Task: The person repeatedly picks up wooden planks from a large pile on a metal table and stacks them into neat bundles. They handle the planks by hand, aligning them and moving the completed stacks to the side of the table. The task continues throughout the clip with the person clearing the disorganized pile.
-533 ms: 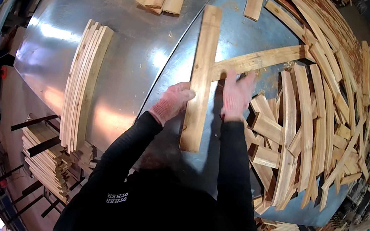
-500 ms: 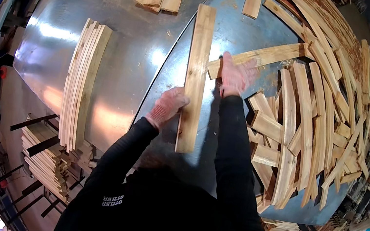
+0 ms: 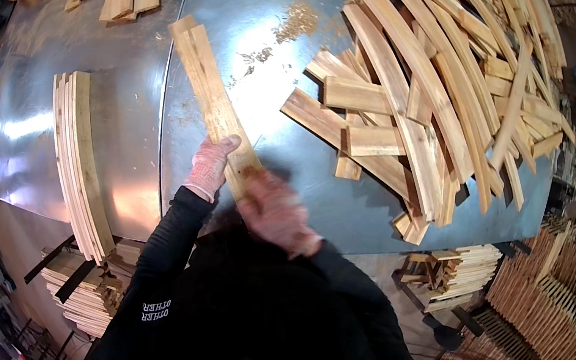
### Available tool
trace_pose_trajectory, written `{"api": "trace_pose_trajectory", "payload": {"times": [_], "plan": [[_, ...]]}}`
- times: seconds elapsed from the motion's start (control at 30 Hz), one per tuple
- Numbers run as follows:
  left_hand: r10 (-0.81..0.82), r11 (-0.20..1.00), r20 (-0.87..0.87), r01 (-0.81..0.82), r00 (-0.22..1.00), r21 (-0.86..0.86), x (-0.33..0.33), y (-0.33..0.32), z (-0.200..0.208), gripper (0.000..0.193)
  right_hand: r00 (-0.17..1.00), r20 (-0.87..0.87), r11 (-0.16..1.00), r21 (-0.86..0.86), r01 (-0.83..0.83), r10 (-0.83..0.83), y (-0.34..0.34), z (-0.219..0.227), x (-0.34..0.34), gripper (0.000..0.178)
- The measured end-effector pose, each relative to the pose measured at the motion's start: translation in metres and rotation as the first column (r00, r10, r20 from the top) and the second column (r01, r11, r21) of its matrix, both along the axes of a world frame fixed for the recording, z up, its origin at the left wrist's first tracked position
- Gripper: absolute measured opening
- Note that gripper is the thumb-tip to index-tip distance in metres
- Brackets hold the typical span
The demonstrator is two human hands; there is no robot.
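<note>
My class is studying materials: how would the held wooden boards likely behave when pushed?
The wooden boards probably feel stiff: they extend past the left hand with no obvious bend. They may slide against each other, since their far ends look offset. Their flat faces make rolling unlikely.

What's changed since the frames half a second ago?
The right hand has drawn back to the near end of the held boards. The loose board it was by has left its spot; two boards now seem held together, slanting left in the turned view. The left hand keeps its grip; left stack and right pile look unchanged.
</note>
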State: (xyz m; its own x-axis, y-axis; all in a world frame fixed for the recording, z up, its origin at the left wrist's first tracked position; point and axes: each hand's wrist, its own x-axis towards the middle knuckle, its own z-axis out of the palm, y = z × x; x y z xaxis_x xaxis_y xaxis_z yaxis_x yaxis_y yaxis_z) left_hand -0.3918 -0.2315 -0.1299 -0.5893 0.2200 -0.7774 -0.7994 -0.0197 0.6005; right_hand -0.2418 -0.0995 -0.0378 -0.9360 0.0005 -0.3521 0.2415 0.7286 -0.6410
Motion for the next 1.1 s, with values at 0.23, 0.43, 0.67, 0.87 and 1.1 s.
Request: {"api": "trace_pose_trajectory", "payload": {"times": [0.23,0.43,0.67,0.87,1.1], "plan": [[0.065,0.986,-0.017,-0.061,0.998,0.152,0.025,0.013,0.017,0.043,0.811,-0.133,0.442,0.782,0.439,-0.570,0.245,0.023,0.057,0.074],[0.255,0.943,0.108,-0.272,0.961,0.190,0.046,0.041,0.027,0.053,0.914,-0.174,0.816,0.413,0.405,-0.366,0.131,0.072,0.061,0.057],[0.073,0.991,-0.083,-0.063,0.994,0.116,0.068,0.071,0.024,0.039,0.777,-0.608,0.864,0.292,0.410,-0.163,0.175,0.063,0.047,0.052],[0.083,0.957,-0.086,-0.055,0.993,0.284,0.058,0.074,0.029,0.029,0.918,-0.099,0.542,0.781,0.311,-0.385,0.366,0.036,0.057,0.081],[0.232,0.956,-0.204,-0.184,0.951,0.230,0.049,0.050,0.020,0.038,0.895,-0.096,0.840,0.315,0.442,-0.435,0.213,0.069,0.064,0.071]]}}
